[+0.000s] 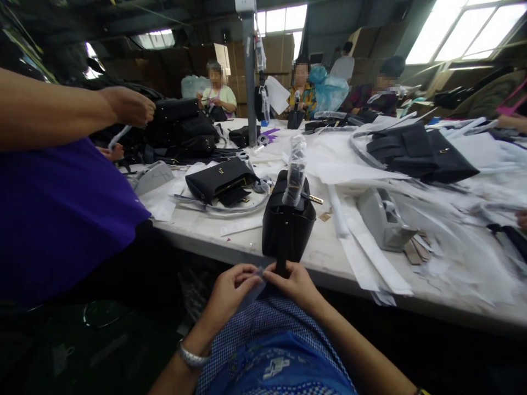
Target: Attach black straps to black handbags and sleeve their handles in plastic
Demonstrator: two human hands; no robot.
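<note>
Black, leather-like handbag (298, 227) stands upright at the near edge of the white worktable (242, 252), straight ahead of the person, just beyond both hands. Long axis runs away from the body, so a narrow end faces the wearer. Dark strap (282, 255) hangs down from that end, over the table edge, to the fingers. Right hand is the nearer one to bag and strap; left hand sits just beside it, to the left and a bit lower.

Right hand (297, 282): nearly closed, thumb and fingers pinching the strap's lower part. Left hand (236, 288): fingers curled, thumb pressed in, gripping a piece of clear plastic film (250, 296). Film's upper edge reaches the right fingertips; can't tell if they grip it too.

Bag handle (295, 170) stands up, wrapped in clear plastic. Second black bag (218, 181) lies left of the first, near it. Grey tape dispenser (382, 219) sits to the right, apart from the bag. Co-worker in a purple top (61, 208) stands at left.
</note>
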